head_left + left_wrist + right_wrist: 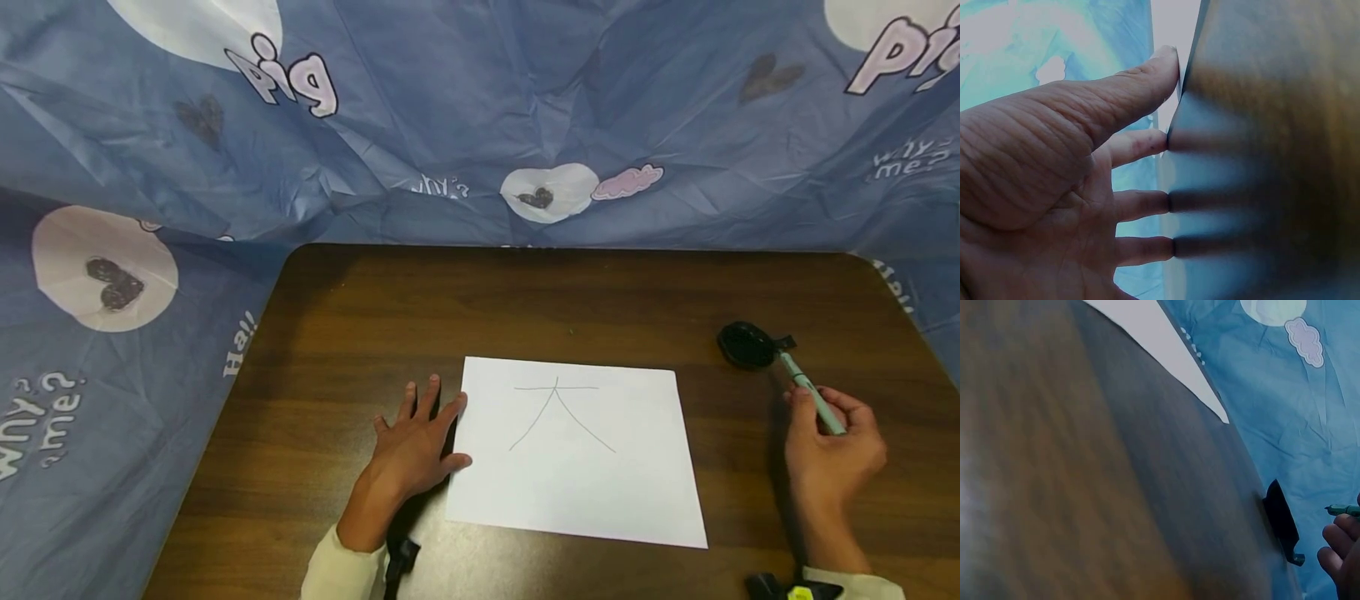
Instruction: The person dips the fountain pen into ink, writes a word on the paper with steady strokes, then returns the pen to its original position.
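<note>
A white sheet of paper (570, 492) lies on the table with thin dark pen strokes (556, 390) on its upper half: a crossbar and two long slanting legs. My left hand (412, 450) spreads its fingers at the sheet's left edge; thumb and index fingertip touch that edge, while the other fingertips rest on the wood. To the right of the sheet, my right hand (836, 450) pinches a mint-green pen (813, 392). Its tip (1330, 509) points toward a small black round dish (746, 344) with a short tab, and looks apart from it in the right wrist view.
The brown wooden table (450, 292) has rounded far corners. A blue printed cloth (450, 100) hangs behind it and down the left side. Dark wrist straps (401, 567) sit at the sleeve cuffs.
</note>
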